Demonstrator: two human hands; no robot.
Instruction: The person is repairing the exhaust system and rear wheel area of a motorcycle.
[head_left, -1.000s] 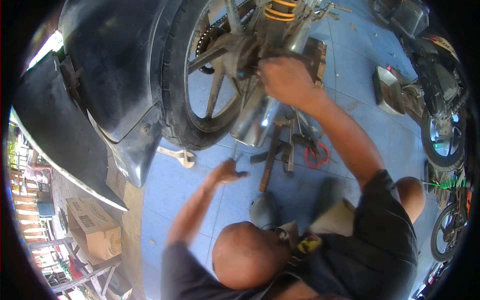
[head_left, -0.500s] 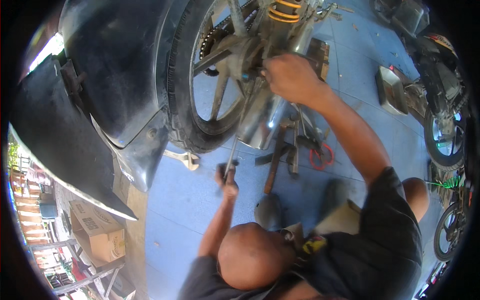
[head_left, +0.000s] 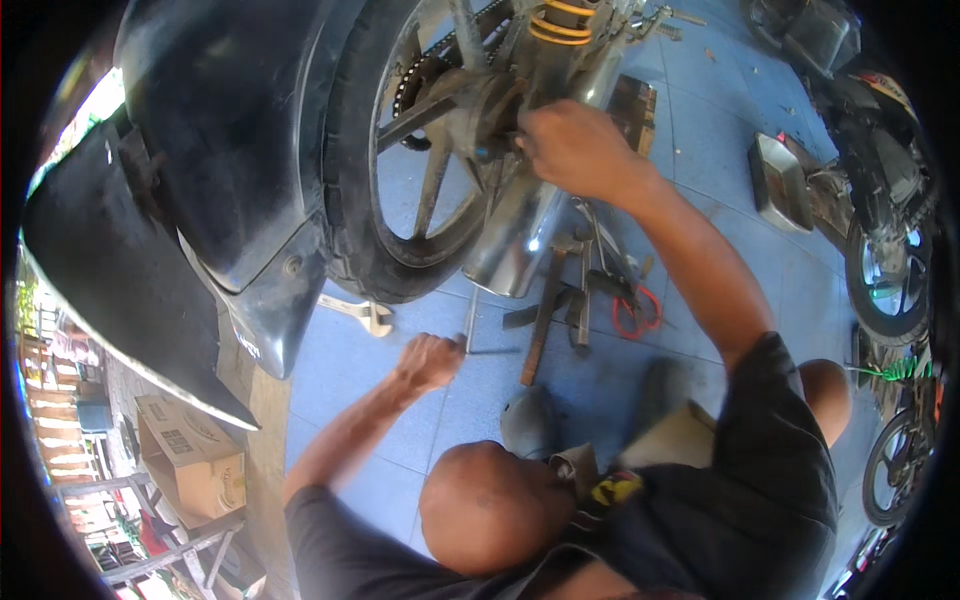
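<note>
My left hand (head_left: 432,361) is curled into a fist at one end of the crossbar of a T-handle wrench (head_left: 494,351); the rest of the bar sticks out to the right. Its thin shaft runs up behind the chrome exhaust pipe (head_left: 512,255), toward the wheel hub. My right hand (head_left: 572,143) is closed at the hub of the motorcycle's rear wheel (head_left: 352,220), above the exhaust. Whatever its fingertips hold there is hidden. Beside the tyre, an adjustable wrench (head_left: 372,318) lies on the blue floor.
Below the exhaust lie a hammer (head_left: 541,325) and red-handled pliers (head_left: 635,312). The black rear body panel (head_left: 215,130) hangs over the left side. A metal tray (head_left: 782,180) and another motorcycle (head_left: 885,225) are at the right. A cardboard box (head_left: 190,450) stands lower left.
My left hand has swung left and down slightly around the wrench, and the crossbar now shows to its right. My right hand stays at the hub. The whole view has shifted slightly.
</note>
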